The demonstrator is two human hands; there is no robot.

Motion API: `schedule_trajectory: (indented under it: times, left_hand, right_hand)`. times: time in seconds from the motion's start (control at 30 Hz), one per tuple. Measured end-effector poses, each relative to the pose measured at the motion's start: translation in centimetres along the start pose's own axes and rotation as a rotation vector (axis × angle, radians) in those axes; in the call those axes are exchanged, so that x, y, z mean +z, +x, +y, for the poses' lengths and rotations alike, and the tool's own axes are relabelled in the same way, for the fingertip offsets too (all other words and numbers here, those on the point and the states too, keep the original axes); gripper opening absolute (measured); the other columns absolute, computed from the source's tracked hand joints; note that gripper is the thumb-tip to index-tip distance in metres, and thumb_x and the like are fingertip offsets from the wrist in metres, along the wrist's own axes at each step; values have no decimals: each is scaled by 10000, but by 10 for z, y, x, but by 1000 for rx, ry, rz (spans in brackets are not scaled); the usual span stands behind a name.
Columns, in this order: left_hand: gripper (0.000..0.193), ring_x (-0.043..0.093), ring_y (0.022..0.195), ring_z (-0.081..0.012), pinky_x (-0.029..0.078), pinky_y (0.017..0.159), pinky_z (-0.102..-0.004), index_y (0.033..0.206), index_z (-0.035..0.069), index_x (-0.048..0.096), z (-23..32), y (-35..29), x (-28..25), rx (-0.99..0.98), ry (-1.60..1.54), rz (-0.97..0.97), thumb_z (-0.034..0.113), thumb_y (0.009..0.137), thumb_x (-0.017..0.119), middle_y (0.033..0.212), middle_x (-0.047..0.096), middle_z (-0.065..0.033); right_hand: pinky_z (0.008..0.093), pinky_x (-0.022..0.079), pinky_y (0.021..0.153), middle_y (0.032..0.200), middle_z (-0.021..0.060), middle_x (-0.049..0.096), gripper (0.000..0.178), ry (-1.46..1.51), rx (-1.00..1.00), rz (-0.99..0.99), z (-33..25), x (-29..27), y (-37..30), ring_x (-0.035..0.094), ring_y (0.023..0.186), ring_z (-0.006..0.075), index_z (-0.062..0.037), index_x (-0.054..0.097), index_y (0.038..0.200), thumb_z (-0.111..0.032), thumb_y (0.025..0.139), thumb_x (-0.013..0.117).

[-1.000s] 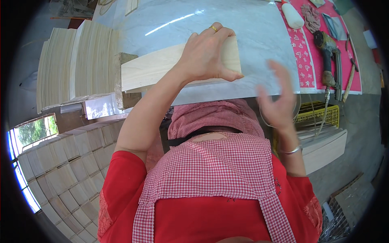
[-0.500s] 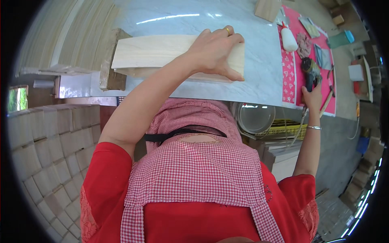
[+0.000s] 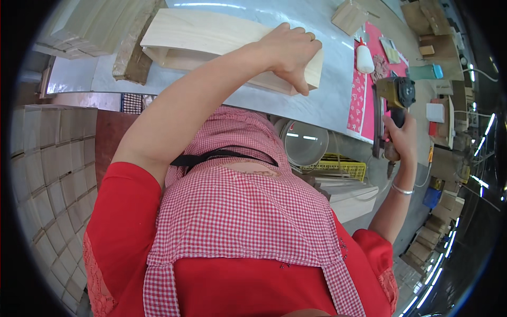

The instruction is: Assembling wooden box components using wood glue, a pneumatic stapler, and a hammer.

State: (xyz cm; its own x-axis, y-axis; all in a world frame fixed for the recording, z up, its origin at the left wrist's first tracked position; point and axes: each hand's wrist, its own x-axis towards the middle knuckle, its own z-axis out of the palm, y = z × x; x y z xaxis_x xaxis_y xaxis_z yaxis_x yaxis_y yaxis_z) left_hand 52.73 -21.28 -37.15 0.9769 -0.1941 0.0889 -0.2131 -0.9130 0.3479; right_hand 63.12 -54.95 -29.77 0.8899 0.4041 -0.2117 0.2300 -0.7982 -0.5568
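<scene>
My left hand (image 3: 291, 55) grips the right end of a long, pale wooden box frame (image 3: 206, 33), its thumb on the near side and fingers over the far side. The frame lies on the table, its left end against a rough brown wooden block (image 3: 138, 55). Raised above the right side of the table, my right hand (image 3: 402, 136) is closed round the black handle of a pneumatic nail gun (image 3: 391, 95). An air hose trails from the bottom of its grip.
Stacked wooden boards (image 3: 87, 26) stand at the back left. A white glue bottle (image 3: 364, 58), a crumpled cloth (image 3: 380, 68) and a pink mat (image 3: 357, 100) lie at the right. A small wooden block (image 3: 349, 17) sits farther back. Below the table is a yellow crate (image 3: 340, 166).
My right hand has lifted the nail gun from the pink mat. My left hand still holds the wooden frame, and the whole view has shifted.
</scene>
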Motion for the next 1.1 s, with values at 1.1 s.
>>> schedule_trajectory:
  times: [1.1]
  left_hand:
    - [793,560,1125,-278,396,955,-413,1174,-7,590,3,-2,4,-5,44,39,488,601,824,1148,629,-147]
  right_hand:
    - [317,541,794,999,107,720,431,-179,-466,-199,-112,16,-13,676,878,150,39,657,1051,-142,723,871]
